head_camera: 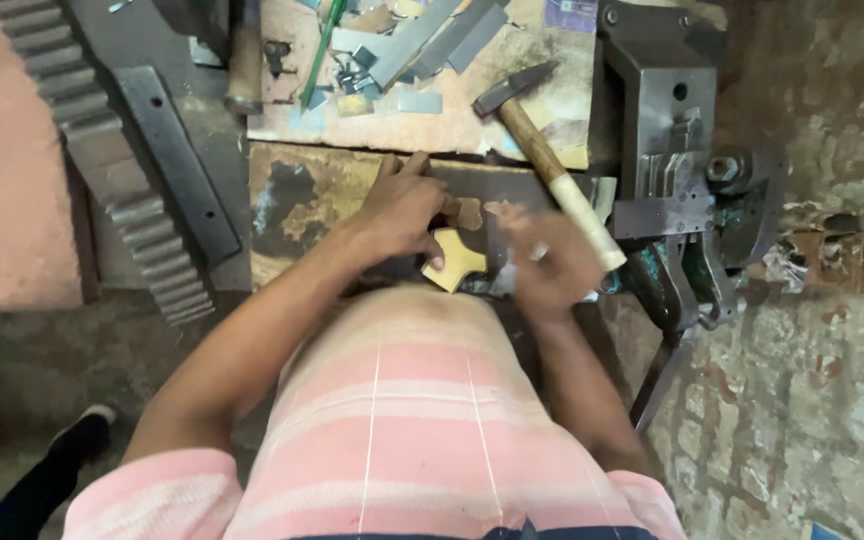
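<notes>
My left hand rests on the worn workbench and pinches a small pale wooden cut-out piece at its top edge. My right hand is blurred, just right of the piece, with fingers curled; whether it grips anything I cannot tell. A hammer with a dark metal head and pale wooden handle lies diagonally on the bench, its handle end passing right beside my right hand.
Metal strips and scraps lie on the far bench part. A metal vise or press stands at right. A toothed rack and a flat bar lie at left. Brick floor right; a dark shoe below left.
</notes>
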